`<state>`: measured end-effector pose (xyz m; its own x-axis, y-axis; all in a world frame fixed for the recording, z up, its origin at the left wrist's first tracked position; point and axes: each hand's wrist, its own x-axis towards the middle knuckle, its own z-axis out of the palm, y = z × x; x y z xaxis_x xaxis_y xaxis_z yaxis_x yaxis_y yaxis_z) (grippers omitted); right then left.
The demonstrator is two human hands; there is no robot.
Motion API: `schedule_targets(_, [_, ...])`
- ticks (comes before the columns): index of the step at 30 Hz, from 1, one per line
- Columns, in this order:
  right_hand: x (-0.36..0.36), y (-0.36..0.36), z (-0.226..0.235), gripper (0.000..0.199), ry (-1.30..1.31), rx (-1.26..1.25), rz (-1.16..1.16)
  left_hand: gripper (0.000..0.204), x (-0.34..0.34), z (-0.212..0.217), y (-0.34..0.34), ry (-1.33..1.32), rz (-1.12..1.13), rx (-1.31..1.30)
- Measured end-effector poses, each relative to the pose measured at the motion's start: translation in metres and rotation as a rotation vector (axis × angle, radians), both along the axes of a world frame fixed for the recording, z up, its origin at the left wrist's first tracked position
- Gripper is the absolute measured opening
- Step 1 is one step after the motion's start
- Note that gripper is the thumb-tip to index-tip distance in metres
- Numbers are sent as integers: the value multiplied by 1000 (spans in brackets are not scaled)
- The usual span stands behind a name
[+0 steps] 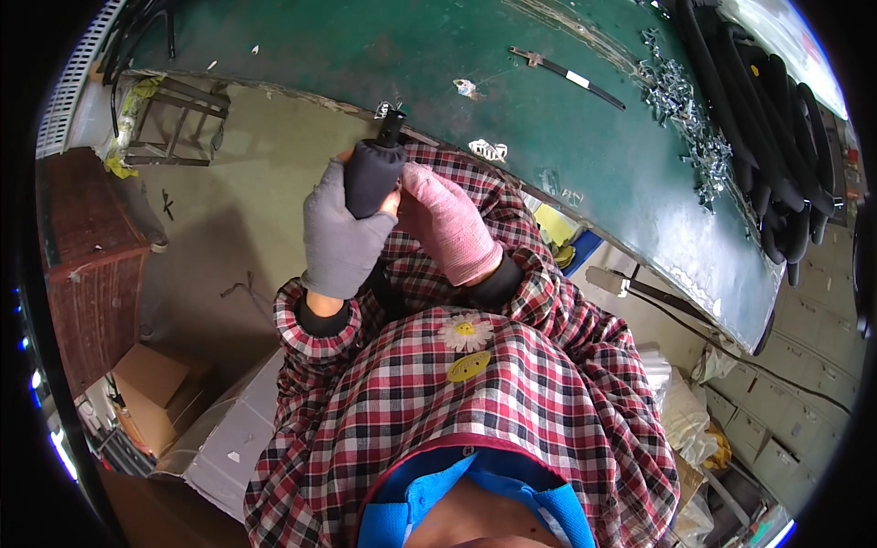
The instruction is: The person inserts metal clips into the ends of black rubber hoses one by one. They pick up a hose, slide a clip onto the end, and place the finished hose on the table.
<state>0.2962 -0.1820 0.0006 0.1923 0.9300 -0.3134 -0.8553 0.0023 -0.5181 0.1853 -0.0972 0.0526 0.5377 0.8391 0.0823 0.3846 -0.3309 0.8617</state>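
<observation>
Both my hands are up at the near edge of the workbench, closed around a short dark cloth-covered roll [374, 176] with a gathered end. A black cylindrical piece [391, 128] sticks out of its far end. My left hand [340, 239], in a grey glove with bare fingertips, wraps the roll from the left and below. My right hand [446, 221], in a pink glove, presses its fingers to the roll's right side; some of its fingertips are hidden behind it.
On the green workbench [384, 55] lie a thin black tool [571, 78] with a white band and a heap of small metal pieces [681, 114]. Long black tubes [767, 128] are piled at the right. A wooden cabinet [96, 265] and cardboard box [160, 397] stand at left.
</observation>
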Motion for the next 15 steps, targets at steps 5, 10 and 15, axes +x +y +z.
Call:
schedule_targets(5, [0, 2, 1, 48, 66, 73, -3, 46, 1, -2, -2, 0, -38, 30])
schedule_targets(10, [-1, -4, -10, 37, -154, -5, -113, 49, 1, 1, -5, 9, -57, 56])
schedule_targets(15, [2, 0, 28, 24, -254, -27, -333, 54, 0, -8, -8, -91, -35, 48])
